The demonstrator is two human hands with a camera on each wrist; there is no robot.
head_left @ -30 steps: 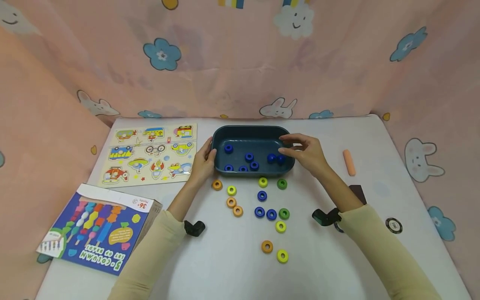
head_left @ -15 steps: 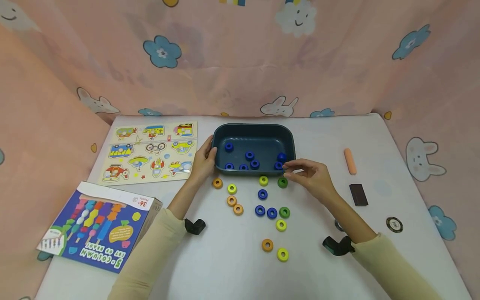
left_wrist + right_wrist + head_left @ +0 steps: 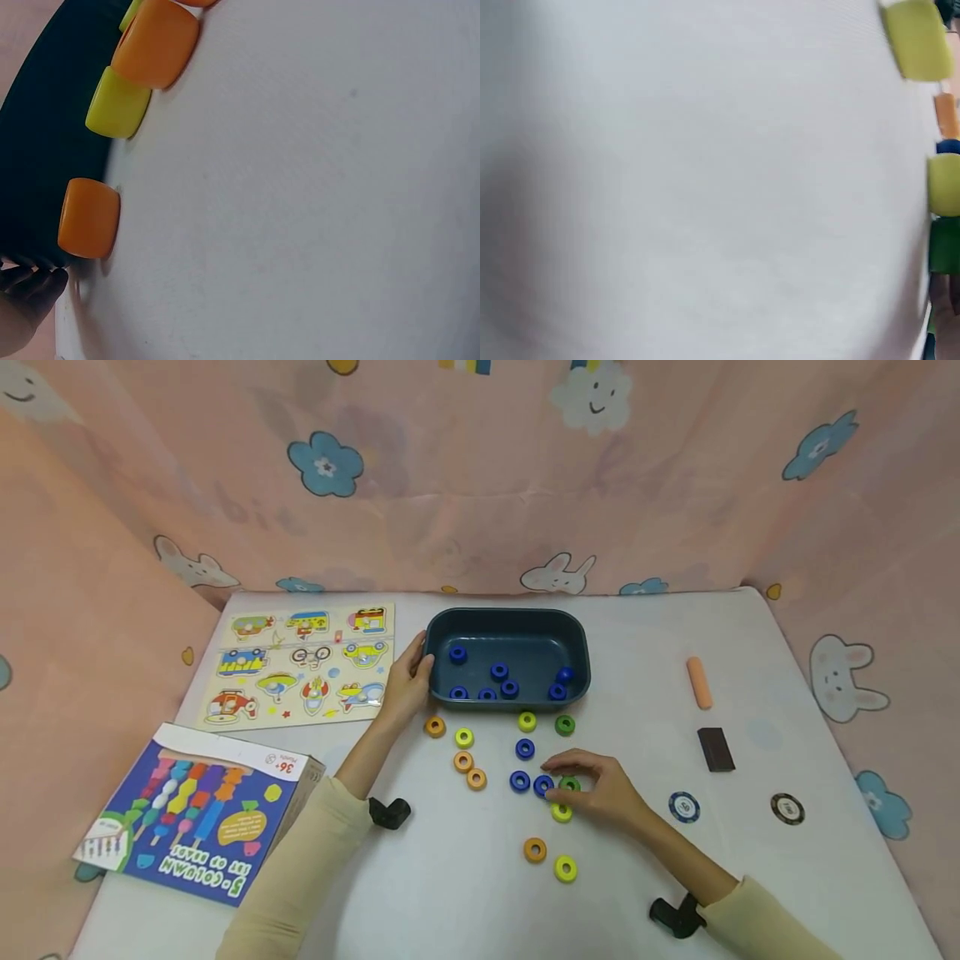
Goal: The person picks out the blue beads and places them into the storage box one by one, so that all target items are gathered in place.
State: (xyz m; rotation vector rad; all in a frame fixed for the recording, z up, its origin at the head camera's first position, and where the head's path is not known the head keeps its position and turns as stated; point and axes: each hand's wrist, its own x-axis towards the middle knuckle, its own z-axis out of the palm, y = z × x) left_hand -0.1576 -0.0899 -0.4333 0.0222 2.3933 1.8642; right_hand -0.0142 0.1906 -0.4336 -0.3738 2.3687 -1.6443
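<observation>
A white table (image 3: 637, 652) is enclosed by pink cloth (image 3: 450, 527) at nine, twelve and three o'clock. On the cloth a blue flower (image 3: 326, 477) is printed at eleven, a cloud (image 3: 592, 412) at one, a rabbit (image 3: 838, 677) at three. Soft light is cast throughout.

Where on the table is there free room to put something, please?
Bare table lies between the dark tray and the peach stick, and between the left sleeve and the frontmost orange ring. It is crowded before the tray: loose rings and the right hand.
</observation>
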